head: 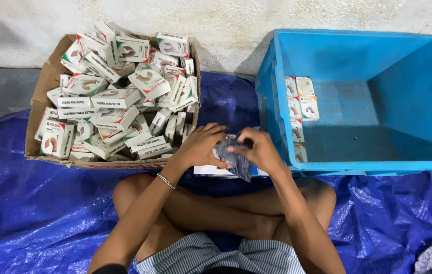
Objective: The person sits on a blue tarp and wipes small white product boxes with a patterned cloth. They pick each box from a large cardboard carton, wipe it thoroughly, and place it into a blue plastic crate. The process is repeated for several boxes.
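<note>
Your left hand (pixel 202 144) and right hand (pixel 256 147) both pinch a grey packet (pixel 234 156). Carton (pixel 38 101) at 10 o'clock, blue crate (pixel 277 61) at 2

A brown cardboard box (pixel 43 91) heaped with small white cartons (pixel 117 96) sits at the blue plastic tarp's (pixel 33 203) far left. A blue plastic crate (pixel 368 96), far right, holds a few white cartons (pixel 299 99) along its left wall.

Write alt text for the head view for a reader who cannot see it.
Both hands, left hand and right hand, hold a small grey plastic packet over crossed legs on a blue tarp. A cardboard box of small white cartons sits left; a blue plastic crate sits right.
</note>
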